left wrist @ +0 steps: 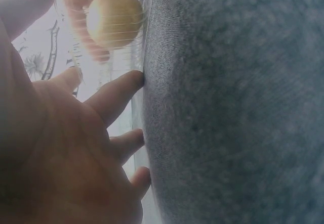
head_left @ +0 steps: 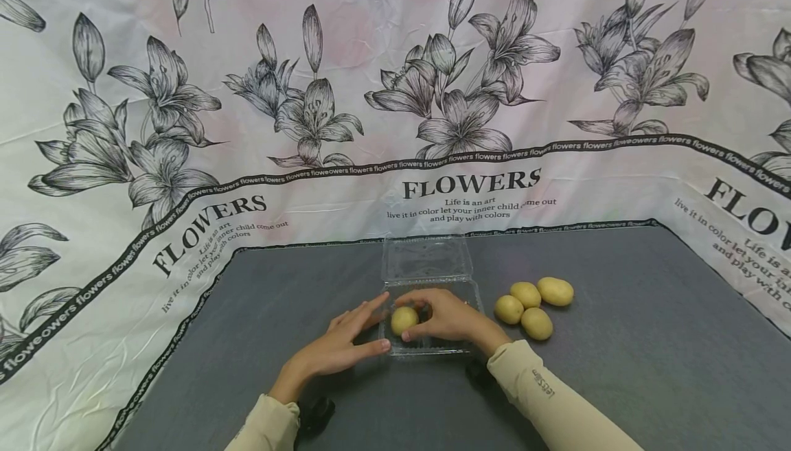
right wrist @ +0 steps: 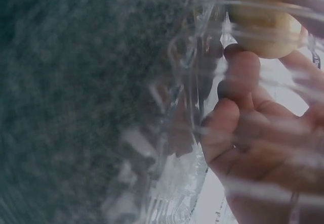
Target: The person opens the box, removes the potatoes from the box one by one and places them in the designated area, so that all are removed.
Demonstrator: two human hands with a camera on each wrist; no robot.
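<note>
A clear plastic clamshell box (head_left: 432, 351) stands on the table with its lid (head_left: 426, 259) folded back. Inside its left part is a small yellow potato (head_left: 404, 321), which my right hand (head_left: 448, 315) holds between thumb and fingers. The right wrist view looks through the box's ribbed wall at the same potato (right wrist: 268, 29) and the curled fingers. My left hand (head_left: 342, 341) is spread at the box's left side, its thumb and fingertips right at the wall. In the left wrist view its fingers (left wrist: 116, 95) reach out straight, with nothing in the palm.
To the right of the box several more potatoes (head_left: 525, 294) lie in a cluster on the dark grey table (head_left: 618, 355). A white cloth (head_left: 334, 211) with printed flowers hangs behind and along the sides of the table.
</note>
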